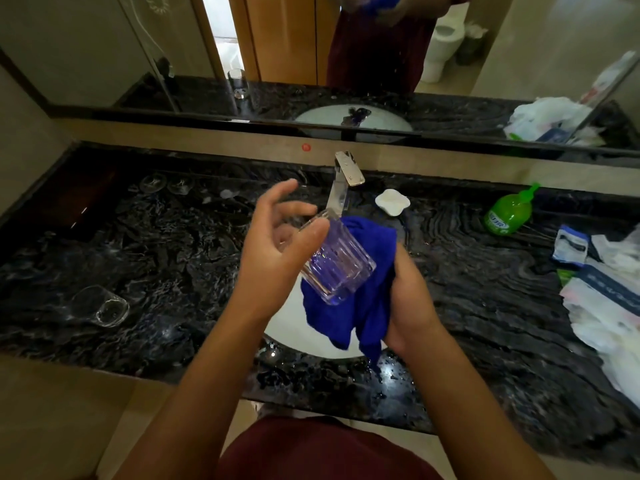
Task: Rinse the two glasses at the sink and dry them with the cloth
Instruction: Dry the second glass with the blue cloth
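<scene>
Above the white sink [277, 332], the ribbed glass [337, 263] is held tilted between both hands, its open mouth toward the upper left and its thick base toward the lower right. The left hand [277, 244] is at the mouth end: its fingers [273, 195] are spread and only loosely bent, and the thumb lies on the rim of the glass, while the other fingers stand apart from it above. The right hand [410, 296] grips the blue cloth [356, 306]; its fingers are hidden behind the cloth, so I cannot tell exactly how they lie. The cloth wraps under and behind the glass and hangs down over the sink. A second glass [104, 306] lies on its side on the wet dark surface [156, 254], well apart to the left. Behind the sink stands the faucet [343, 181], with a small white dish [392, 201] just beside it and a green bottle [509, 213] farther to the right.
</scene>
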{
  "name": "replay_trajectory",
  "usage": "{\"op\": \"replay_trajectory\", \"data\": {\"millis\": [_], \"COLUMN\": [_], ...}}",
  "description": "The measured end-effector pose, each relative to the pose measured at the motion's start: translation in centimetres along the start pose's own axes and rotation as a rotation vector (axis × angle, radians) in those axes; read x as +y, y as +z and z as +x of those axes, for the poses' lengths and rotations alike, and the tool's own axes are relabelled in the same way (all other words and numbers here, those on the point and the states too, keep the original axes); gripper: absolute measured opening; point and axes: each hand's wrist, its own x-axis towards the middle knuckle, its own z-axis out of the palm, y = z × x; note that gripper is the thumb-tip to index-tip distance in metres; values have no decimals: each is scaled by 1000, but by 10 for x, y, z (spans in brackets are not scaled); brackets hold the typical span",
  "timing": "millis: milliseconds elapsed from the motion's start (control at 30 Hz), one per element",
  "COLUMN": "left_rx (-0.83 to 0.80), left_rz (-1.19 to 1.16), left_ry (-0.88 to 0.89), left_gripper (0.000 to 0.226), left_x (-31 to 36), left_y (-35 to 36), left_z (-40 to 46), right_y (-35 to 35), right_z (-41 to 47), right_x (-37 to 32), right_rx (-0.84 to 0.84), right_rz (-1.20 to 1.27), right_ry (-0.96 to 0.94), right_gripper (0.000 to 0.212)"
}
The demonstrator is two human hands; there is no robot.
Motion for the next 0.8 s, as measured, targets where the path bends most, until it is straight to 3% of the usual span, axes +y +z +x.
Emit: {"op": "replay_trajectory", "data": {"millis": [133,233,300,400,500,633,800], "left_rx": [172,239,265,205,169,219,338], "left_rz": [2,2,14,33,34,-60,-276], "left_ry": [-62,-93,-75,-66,-47,-66,-167], "left_gripper": [66,56,56,82,83,72,48], "left_x": [-3,-3,-6,-12,-16,-21,-19], "left_y": [13,27,32,43,50,39,31], "left_z": [-1,-11,-22,-43,-52,-46,-39], "right_y": [1,2,4,6,11,13,9], "right_z": [3,5,3,3,0,-5,-15], "right_x": [8,11,12,14,11,16,13], "right_rx": [31,92,111,123,68,12,-94], "right_rz": [122,72,94,168,153,-83,-406], "right_ry": [-97,-166,-189,-236,-283,-384,-469], "right_gripper": [47,27,30,44,44,19,15]}}
